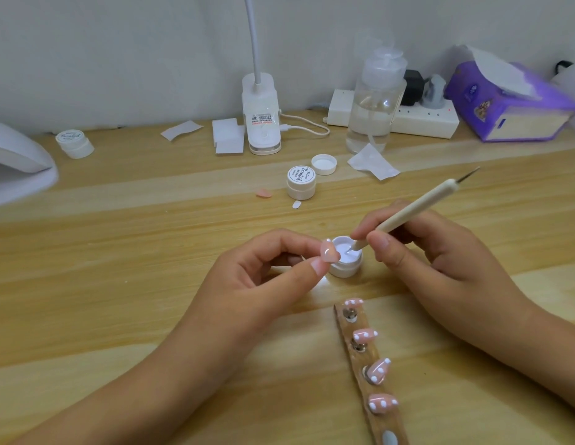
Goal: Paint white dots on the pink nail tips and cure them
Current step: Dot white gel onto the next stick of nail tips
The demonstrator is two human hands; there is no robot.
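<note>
Pale wood of the table (119,252) ran back to a white wall. The left hand (263,277) pinched a plain pink nail tip (329,253) between thumb and forefinger, its other fingers curled underneath. Just beside that tip, between the two hands, stood an open jar of white gel (344,270). The right hand (440,261) gripped a dotting tool (418,207) like a pen, its lower point dipped in the gel. Nearer the person than the right hand lay a holder strip (385,427) carrying four dotted pink tips (365,335). Beyond the hands sat a closed jar (301,183), a loose lid (324,164) and a spare pink tip (264,194). Far off beyond the left hand stood a curing lamp (19,162).
</note>
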